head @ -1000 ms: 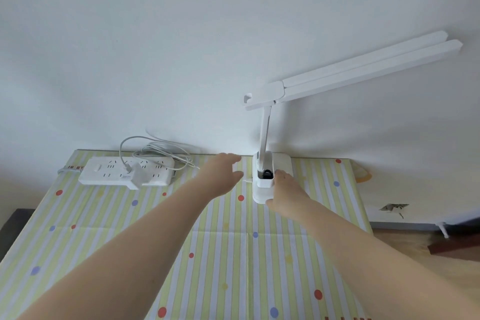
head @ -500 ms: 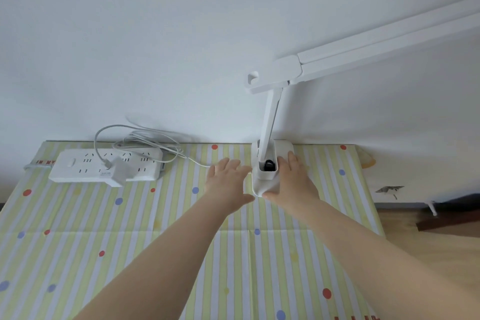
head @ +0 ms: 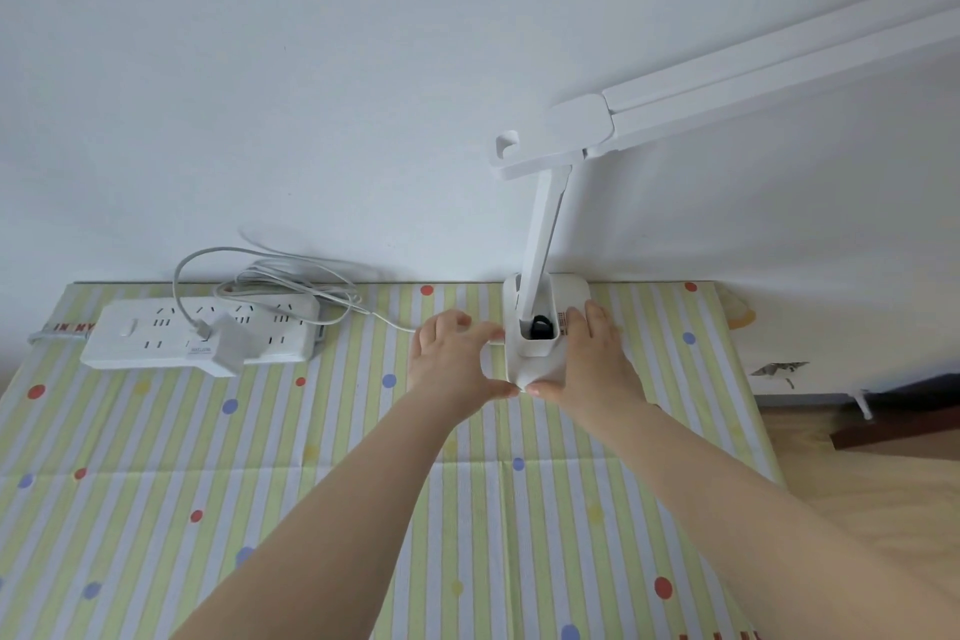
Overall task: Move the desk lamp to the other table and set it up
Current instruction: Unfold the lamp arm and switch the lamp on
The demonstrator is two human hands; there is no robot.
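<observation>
Both hands on white desk lamp [head: 540, 327] base, far edge of striped table [head: 311, 509] w/ wall at 12. Left hand [head: 451, 359] at 9 of base, fingers loosely spread, thumb touching near corner. Right hand [head: 592, 359] at 3, flat along the side. Power strip [head: 202, 335] w/ plugged adapter well apart at 9.

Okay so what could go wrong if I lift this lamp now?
The lamp's cable appears to run to the adapter plugged into the power strip; lifting could drag the strip. The long lamp head reaches far right, so the lamp may tip with both hands, left and right, only at the base.
</observation>
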